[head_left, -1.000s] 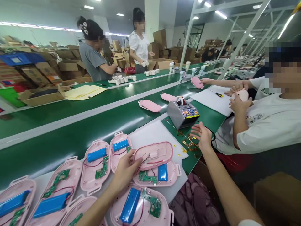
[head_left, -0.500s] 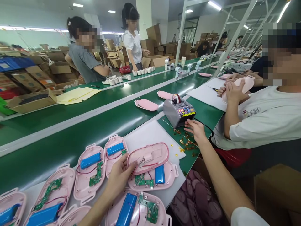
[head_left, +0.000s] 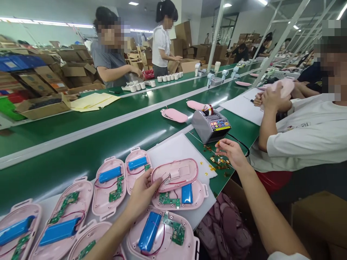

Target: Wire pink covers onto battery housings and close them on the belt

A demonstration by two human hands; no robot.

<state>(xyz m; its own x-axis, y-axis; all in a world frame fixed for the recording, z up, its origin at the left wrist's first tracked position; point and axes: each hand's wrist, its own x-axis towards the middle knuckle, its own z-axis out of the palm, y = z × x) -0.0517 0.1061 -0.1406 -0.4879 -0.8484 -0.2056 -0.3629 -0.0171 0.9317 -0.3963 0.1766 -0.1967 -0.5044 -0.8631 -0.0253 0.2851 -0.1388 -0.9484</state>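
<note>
My left hand grips the left end of a pink oval shell half, thumb on its inside by thin wires. That shell half is tilted over an open pink casing with a green circuit board and a blue battery pack. In front of the grey tape dispenser, my right hand pinches a small piece of amber tape between thumb and fingertips. Beneath that hand, scraps of amber tape lie on the green bench.
Several open pink casings with batteries and boards cover the white foam sheet. Pink shells rest beyond, left of the dispenser. A co-worker's hands hold a pink part at right. Dark pink shells fill a space below the bench edge.
My right hand has drawn slightly back from the dispenser's front, and amber tape now shows at its fingertips. My left hand keeps its hold on the shell half. The view has shifted slightly.
</note>
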